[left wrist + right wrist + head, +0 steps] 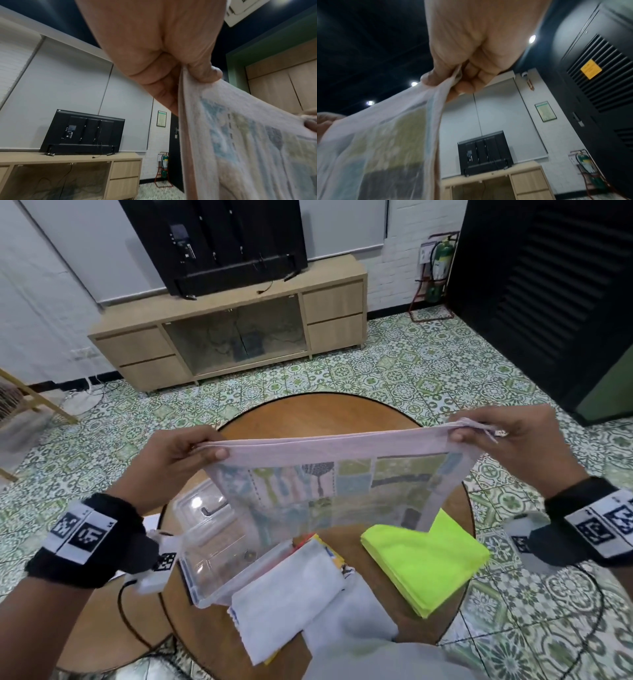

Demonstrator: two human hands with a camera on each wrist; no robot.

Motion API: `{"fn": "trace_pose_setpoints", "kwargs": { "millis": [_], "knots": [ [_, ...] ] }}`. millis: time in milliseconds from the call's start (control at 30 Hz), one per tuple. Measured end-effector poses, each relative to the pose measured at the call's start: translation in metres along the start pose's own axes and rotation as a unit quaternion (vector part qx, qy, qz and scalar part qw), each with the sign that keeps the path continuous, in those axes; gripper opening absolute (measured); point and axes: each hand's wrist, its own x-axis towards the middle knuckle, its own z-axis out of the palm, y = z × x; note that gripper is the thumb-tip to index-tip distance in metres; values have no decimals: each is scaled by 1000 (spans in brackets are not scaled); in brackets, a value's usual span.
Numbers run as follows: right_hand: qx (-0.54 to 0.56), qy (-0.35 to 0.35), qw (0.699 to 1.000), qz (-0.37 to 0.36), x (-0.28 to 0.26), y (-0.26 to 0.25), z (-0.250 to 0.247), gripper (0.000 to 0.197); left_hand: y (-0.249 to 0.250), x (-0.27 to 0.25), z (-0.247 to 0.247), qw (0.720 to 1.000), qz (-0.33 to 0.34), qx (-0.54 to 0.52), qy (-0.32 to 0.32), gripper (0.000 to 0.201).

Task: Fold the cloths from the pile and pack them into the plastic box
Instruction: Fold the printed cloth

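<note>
Thin pale patchwork-print cloth doubled, held taut in air above round wooden table. Left hand and right hand each pinching a top corner, thumb over layers. Clear plastic box below, left. Risk: layers slipping apart if pinch loosens; hem snagging box.

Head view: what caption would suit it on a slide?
Both hands, left and right, hold a patterned cloth stretched above the round table.

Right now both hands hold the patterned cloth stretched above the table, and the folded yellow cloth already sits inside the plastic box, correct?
Not quite. Both hands hold the patterned cloth, but the head view shows the folded yellow cloth lying on the table, right of the plastic box.
</note>
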Motion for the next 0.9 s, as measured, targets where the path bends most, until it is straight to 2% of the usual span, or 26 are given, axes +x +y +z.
{"fn": "trace_pose_setpoints", "kwargs": {
  "millis": [100, 167, 233, 300, 333, 367, 467, 600, 700, 800, 900],
  "knots": [
    [-23, -26, 999, 4, 10, 0, -8, 26, 10, 0, -5, 999, -2, -7, 49, 7],
    [-58, -32, 996, 63, 18, 13, 7, 26, 8, 12, 4, 998, -54, -3, 37, 9],
    [-74, -58, 984, 152, 25, 30, 32, 30, -2, 27, 21, 993, -121, -4, 8, 15],
    [-77, -62, 970, 221, 28, 36, 57, 26, -4, 40, 45, 983, -178, -44, 6, 21],
    [-70, -54, 967, 238, 28, 31, 67, 17, -1, 44, 58, 978, -197, -66, 11, 24],
    [-61, -40, 968, 241, 27, 20, 76, 18, 5, 47, 71, 974, -208, -84, 18, 26],
    [-12, -4, 969, 245, 20, -16, 102, 17, 24, 51, 108, 974, -197, -106, 37, 20],
    [93, -29, 962, 255, 16, -51, 131, 25, 36, 52, 141, 980, -156, -114, 39, 12],
    [113, -36, 960, 255, 16, -60, 141, 23, 43, 51, 148, 986, -126, -95, 44, 7],
    [128, -57, 957, 255, 14, -64, 142, 28, 38, 47, 148, 987, -130, -82, 37, 11],
    [140, -123, 948, 259, 10, -66, 143, 22, 33, 42, 143, 994, -112, -8, -6, 31]
  ]
}}
